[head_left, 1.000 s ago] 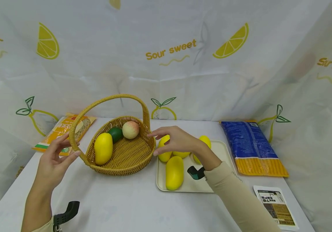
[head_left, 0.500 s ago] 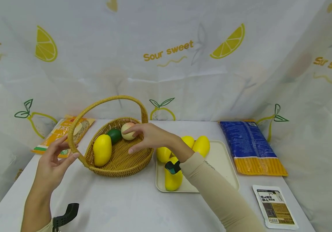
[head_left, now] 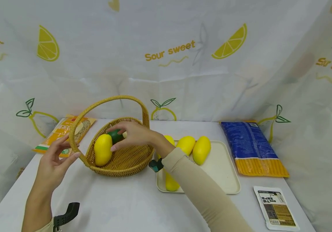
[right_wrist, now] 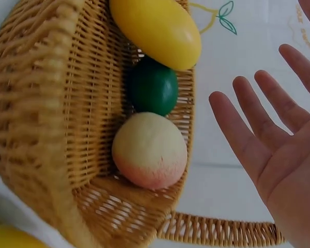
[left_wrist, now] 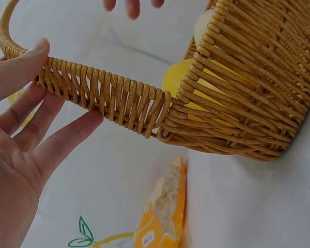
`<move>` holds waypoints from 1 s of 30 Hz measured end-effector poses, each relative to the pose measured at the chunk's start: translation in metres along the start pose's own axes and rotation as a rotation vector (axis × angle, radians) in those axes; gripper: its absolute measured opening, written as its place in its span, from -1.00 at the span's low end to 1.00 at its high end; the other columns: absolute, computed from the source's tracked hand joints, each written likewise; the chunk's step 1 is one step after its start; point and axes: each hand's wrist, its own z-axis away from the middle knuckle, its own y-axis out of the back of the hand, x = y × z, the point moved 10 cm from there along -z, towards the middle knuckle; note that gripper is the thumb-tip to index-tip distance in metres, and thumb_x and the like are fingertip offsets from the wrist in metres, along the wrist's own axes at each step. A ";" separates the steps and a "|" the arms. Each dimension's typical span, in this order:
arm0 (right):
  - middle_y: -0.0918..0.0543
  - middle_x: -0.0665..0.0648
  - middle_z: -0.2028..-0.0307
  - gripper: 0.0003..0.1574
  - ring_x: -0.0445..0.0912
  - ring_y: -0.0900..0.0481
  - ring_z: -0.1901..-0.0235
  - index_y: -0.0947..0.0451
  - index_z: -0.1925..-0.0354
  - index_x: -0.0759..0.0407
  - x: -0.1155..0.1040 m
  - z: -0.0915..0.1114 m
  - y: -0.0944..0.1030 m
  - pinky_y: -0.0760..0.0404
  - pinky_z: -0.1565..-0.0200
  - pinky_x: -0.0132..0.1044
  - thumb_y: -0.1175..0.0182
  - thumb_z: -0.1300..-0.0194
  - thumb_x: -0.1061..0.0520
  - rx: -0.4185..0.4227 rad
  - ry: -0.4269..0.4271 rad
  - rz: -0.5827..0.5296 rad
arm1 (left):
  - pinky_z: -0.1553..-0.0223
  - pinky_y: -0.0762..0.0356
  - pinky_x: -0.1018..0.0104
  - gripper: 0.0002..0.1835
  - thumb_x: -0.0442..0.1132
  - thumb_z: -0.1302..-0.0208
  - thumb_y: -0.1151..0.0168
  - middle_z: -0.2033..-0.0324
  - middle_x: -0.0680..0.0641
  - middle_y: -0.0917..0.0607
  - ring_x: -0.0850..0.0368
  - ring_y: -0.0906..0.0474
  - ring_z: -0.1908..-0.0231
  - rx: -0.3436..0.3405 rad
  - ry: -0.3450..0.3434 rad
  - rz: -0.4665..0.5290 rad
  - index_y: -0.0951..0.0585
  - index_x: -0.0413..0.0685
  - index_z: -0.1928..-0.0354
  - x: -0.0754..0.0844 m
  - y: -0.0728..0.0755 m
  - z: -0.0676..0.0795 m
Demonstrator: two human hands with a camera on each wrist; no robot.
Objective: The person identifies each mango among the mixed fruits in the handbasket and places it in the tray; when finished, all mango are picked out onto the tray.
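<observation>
A wicker basket (head_left: 131, 159) stands on the white table at the left, under its tall arched handle (head_left: 116, 97). My left hand (head_left: 51, 164) pinches the handle's left side between thumb and fingertips. Inside lie a yellow mango (head_left: 103, 149), a smooth dark green fruit (head_left: 115, 136) and a pale peach with a pink blush (right_wrist: 150, 150). Over the basket hovers my right hand (head_left: 135, 133), which holds nothing; its spread fingers (right_wrist: 258, 116) are apart from the fruits in the right wrist view. From the head view, that hand hides most of the peach.
Right of the basket is a cream tray (head_left: 221, 170) bearing several yellow mangoes (head_left: 202, 149), partly behind my right forearm. An orange packet (head_left: 60, 130) lies behind my left hand. A blue and orange bag (head_left: 252, 148) and a small white-edged packet (head_left: 276, 207) lie at the right.
My right hand has moved left from the basket's right rim to above the fruits, uncovering more of the tray. My left hand keeps its grip on the handle.
</observation>
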 end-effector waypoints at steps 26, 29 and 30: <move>-0.43 -0.04 -0.45 -0.12 -0.01 -0.47 -0.37 -0.42 -0.43 -0.18 0.002 -0.056 -0.032 -0.56 -0.33 -0.21 -0.43 -0.21 -0.27 -0.034 -0.100 0.040 | 0.20 -0.57 0.81 -0.18 -0.64 -0.18 -0.32 0.03 0.46 -0.51 0.59 -0.46 -0.02 -0.008 0.029 -0.018 -0.34 -0.13 -0.48 -0.006 0.000 0.004; -0.43 -0.06 -0.46 -0.11 -0.08 -0.41 -0.44 -0.41 -0.43 -0.16 0.006 -0.057 -0.032 -0.50 -0.41 -0.22 -0.44 -0.20 -0.26 -0.021 -0.132 0.075 | 0.20 -0.58 0.80 -0.18 -0.65 -0.17 -0.32 0.03 0.45 -0.51 0.58 -0.47 -0.02 -0.010 0.016 -0.013 -0.34 -0.14 -0.48 -0.004 0.000 0.002; -0.43 -0.06 -0.46 -0.11 -0.09 -0.38 -0.47 -0.42 -0.43 -0.15 0.007 -0.058 -0.032 -0.47 -0.44 -0.21 -0.45 -0.20 -0.25 -0.018 -0.141 0.084 | 0.19 -0.58 0.80 -0.18 -0.66 -0.17 -0.31 0.02 0.44 -0.52 0.58 -0.47 -0.02 -0.011 0.010 -0.009 -0.34 -0.15 -0.48 -0.003 0.000 0.002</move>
